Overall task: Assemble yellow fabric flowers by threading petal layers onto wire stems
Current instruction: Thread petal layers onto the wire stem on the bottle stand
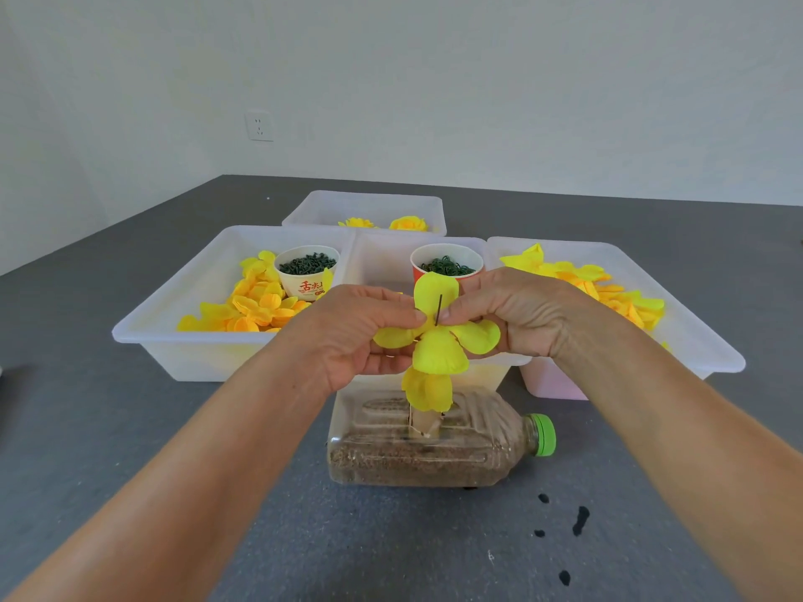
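both hands, left hand [347, 332] & right hand [517, 315], pinch yellow petal layer [439, 336] on wire stem [439, 310] above sand-filled bottle [434, 445].

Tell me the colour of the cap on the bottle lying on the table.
Green: the cap on the bottle, clearest in the head view.

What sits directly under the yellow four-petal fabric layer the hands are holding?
Under the yellow four-petal fabric layer, pierced by a thin dark wire, hang more yellow petals above a clear sand-filled plastic bottle lying sideways. The wire's lower length is covered by petals.
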### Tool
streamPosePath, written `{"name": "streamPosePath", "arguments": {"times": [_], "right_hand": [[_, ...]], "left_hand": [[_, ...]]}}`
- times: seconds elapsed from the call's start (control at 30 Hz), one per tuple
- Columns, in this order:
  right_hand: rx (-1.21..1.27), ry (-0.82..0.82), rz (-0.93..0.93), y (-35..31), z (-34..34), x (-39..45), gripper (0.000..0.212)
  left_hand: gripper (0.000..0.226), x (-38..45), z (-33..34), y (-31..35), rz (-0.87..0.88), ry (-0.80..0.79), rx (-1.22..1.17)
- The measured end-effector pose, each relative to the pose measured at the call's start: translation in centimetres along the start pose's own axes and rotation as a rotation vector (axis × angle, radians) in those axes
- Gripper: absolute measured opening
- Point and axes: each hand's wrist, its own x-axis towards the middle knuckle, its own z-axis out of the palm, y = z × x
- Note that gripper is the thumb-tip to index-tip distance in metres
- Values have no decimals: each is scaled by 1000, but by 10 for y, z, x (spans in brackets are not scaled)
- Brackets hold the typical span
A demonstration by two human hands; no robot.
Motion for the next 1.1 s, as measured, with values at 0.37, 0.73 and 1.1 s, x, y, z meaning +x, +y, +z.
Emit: {"name": "streamPosePath", "arguments": {"times": [0.37, 0.73, 1.1], "right_hand": [[-76, 65, 40, 7, 6, 0, 40], [-82, 60, 30, 9, 6, 0, 32], [-93, 56, 3, 17, 4, 2, 24]], "left_hand": [[13, -1, -6, -12, -36, -1, 57], [16, 0, -8, -12, -3, 9, 106], [24, 2, -4, -17, -11, 38, 130]]}}
